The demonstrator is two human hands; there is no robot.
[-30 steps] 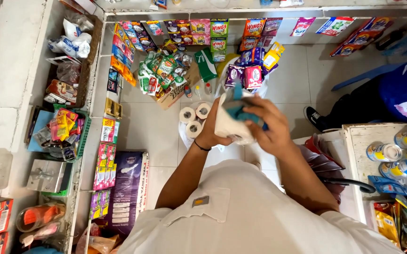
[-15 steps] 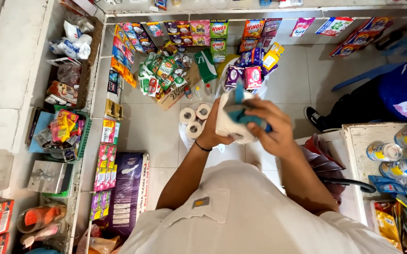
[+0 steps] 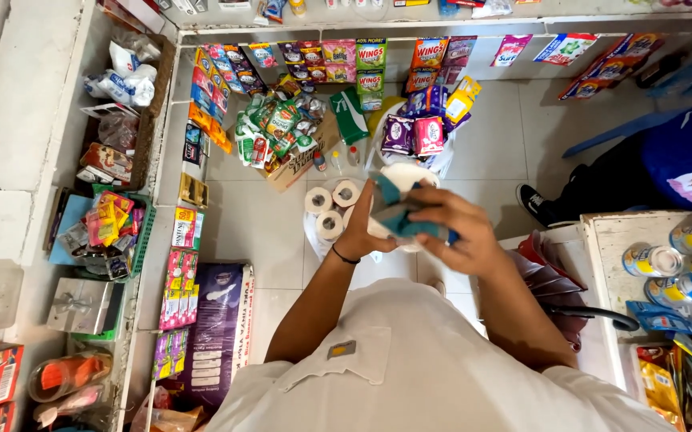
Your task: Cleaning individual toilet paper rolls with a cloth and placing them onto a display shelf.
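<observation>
I stand in a small shop and look straight down at my arms. My left hand (image 3: 364, 228) holds a white roll of tissue (image 3: 406, 178) from below. My right hand (image 3: 459, 232) presses a blue-green cloth (image 3: 398, 212) against the side of that roll. A dark band sits on my left wrist. Both hands are at chest height above the tiled floor.
Three tissue rolls (image 3: 330, 210) in a plastic bag lie on the floor below my hands. A cardboard box of green sachets (image 3: 282, 132) and hanging snack packets (image 3: 370, 68) are ahead. Shelves (image 3: 98, 232) stand left, cans on a white table (image 3: 682, 264) right, and a seated person (image 3: 666, 168) beyond.
My hands and the roll stay in nearly the same place. The right hand shifts the cloth slightly across the roll.
</observation>
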